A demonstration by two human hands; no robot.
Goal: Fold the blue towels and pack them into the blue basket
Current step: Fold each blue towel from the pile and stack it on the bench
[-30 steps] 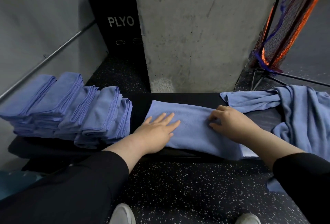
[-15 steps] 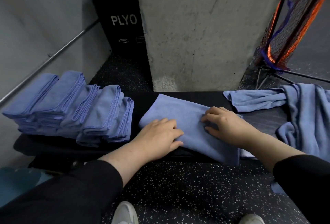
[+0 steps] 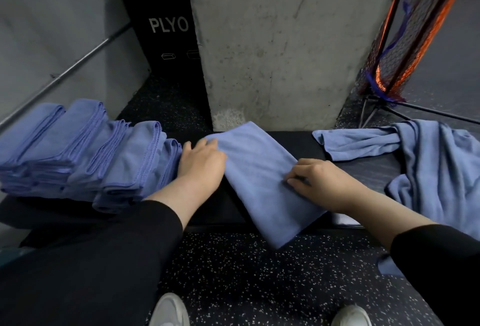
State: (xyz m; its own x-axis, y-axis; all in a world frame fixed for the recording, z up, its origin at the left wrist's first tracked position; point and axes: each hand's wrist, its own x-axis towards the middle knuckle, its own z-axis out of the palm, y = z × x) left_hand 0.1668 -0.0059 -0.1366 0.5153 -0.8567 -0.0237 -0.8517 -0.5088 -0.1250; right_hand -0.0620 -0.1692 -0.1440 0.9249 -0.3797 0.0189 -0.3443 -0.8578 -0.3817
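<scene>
A folded blue towel [image 3: 259, 169] lies slantwise across the black bench [image 3: 293, 141], and its near end hangs over the front edge. My left hand [image 3: 201, 167] grips the towel's far left corner, right beside the stack. My right hand [image 3: 322, 182] pinches the towel's right edge with curled fingers. A leaning row of several folded blue towels [image 3: 85, 154] sits on the bench's left end. A heap of unfolded blue towels [image 3: 428, 167] lies on the right end. I cannot make out the blue basket.
A concrete pillar [image 3: 280, 45] rises straight behind the bench, with a black PLYO box [image 3: 166, 26] to its left. An orange and black net on a stand [image 3: 405, 47] leans at the right. My shoes [image 3: 168, 310] stand on speckled rubber floor.
The folded towel has turned from lying along the bench to a slant, its far end swung left. My left hand slid left and away toward the stack; my right hand followed a little left.
</scene>
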